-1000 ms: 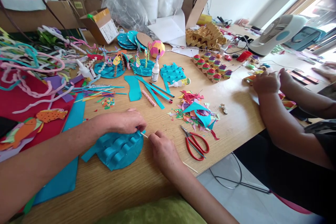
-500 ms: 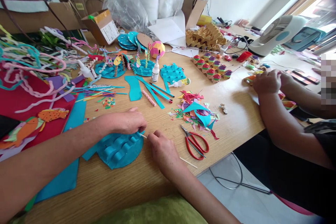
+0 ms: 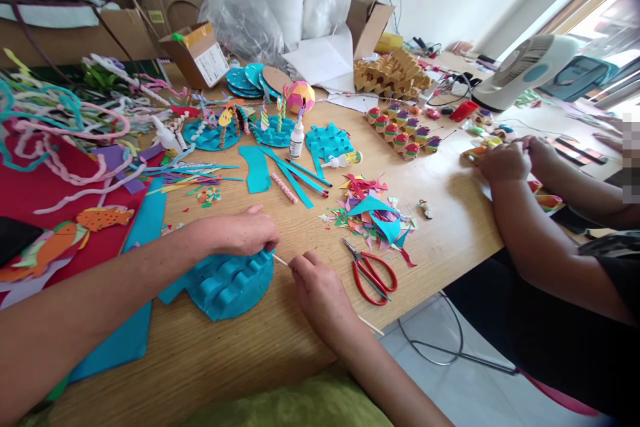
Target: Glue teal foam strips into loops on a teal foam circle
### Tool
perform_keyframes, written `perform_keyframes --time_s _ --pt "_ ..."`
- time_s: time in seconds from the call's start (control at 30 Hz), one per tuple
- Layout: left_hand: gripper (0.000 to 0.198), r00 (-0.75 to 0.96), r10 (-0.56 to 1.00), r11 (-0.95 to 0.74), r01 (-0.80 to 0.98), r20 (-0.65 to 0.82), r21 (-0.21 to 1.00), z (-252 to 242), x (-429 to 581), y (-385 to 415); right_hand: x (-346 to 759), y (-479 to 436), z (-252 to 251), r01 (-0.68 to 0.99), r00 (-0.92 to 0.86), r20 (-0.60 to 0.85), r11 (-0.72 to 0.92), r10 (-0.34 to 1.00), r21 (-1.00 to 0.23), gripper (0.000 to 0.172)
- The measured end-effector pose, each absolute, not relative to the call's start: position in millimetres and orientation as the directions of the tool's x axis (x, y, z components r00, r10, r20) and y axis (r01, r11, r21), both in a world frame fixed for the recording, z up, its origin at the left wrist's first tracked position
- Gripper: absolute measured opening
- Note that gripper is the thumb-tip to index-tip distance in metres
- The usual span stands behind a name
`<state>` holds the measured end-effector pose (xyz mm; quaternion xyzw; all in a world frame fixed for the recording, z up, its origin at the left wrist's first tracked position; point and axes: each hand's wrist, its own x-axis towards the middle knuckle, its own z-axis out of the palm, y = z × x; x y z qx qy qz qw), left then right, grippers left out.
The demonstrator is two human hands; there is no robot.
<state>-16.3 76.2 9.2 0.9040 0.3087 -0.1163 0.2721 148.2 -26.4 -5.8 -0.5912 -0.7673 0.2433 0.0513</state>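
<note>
Right hand (image 3: 320,287) pinches a stick (image 3: 371,325) slanting away left toward my blue circle (image 3: 227,288); my hand hides its middle.

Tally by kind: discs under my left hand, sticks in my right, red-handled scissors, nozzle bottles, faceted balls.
Blue disc under left hand: 1
Stick in right hand: 1
Red-handled scissors: 1
Nozzle bottles: 3
Faceted ball: 1
Total: 7

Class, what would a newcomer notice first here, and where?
Probably the round, blue craft piece with looped strips, in the foreground, partly under the left hand; a thin pale stick sits in the right hand beside it. Next, the red-handled metal scissors farther right, in front of a heap of multicoloured scraps.
</note>
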Motion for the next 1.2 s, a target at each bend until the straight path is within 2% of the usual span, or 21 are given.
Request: perform_keyframes --time_s 0.23,0.47,0.7,0.9,1.1,1.2 --pt "0.026 0.797 0.463 -0.671 0.601 -0.389 0.434 13.9 -20.3 75.0 151.4 -30.9 -4.6 0.809 -0.316 -0.222 0.140 0.922 -0.571 0.019" --pt "0.031 0.798 0.507 -0.669 0.603 -0.326 0.435 16.2 -29.3 71.5 151.0 -31.9 -6.5 0.811 -0.300 -0.207 0.135 0.931 -0.570 0.019" --pt "0.026 0.782 0.564 -0.669 0.621 -0.265 0.409 7.9 -35.0 76.6 148.8 -31.9 -5.8 0.816 -0.297 -0.209 0.134 0.932 -0.563 0.020" --pt "0.028 0.663 0.708 -0.574 0.741 -0.245 0.348 9.0 -39.5 82.4 153.6 -21.2 0.9 0.827 -0.281 -0.164 0.152 0.946 -0.541 0.018" --pt "0.032 0.544 0.806 -0.471 0.828 -0.234 0.306 28.1 -55.0 68.1 151.8 -15.3 2.2 0.849 -0.294 -0.200 0.159 0.935 -0.504 0.018" --pt "0.032 0.495 0.861 -0.449 0.848 -0.116 0.282 41.1 -59.0 39.6 150.9 -14.3 -0.2 0.847 -0.299 -0.197 0.165 0.934 -0.505 0.018"
